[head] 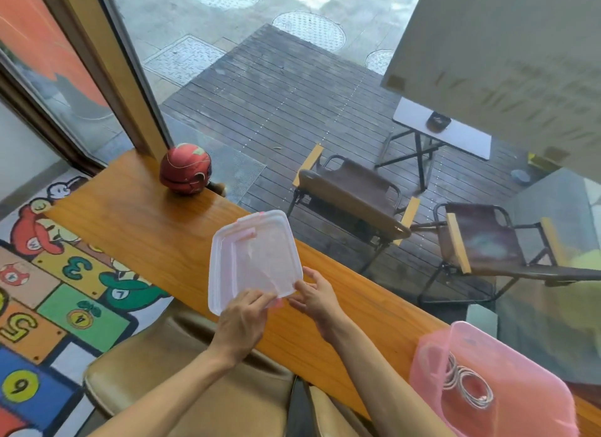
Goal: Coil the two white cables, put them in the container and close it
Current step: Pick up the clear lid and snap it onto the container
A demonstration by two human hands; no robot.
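I hold a clear plastic lid (257,257) with pink clips tilted above the wooden counter (146,228). My left hand (242,322) pinches its near edge and my right hand (317,298) grips its near right corner. The pink translucent container (507,365) stands open at the lower right of the counter. Inside it lie the coiled white cables (468,384); I cannot tell the two coils apart.
A red ball-shaped toy (185,169) sits at the counter's far end by the window post. Tan padded seats (195,388) are below me. Beyond the glass are folding chairs (351,196) on a dark deck. A colourful numbered floor mat (61,293) lies at left.
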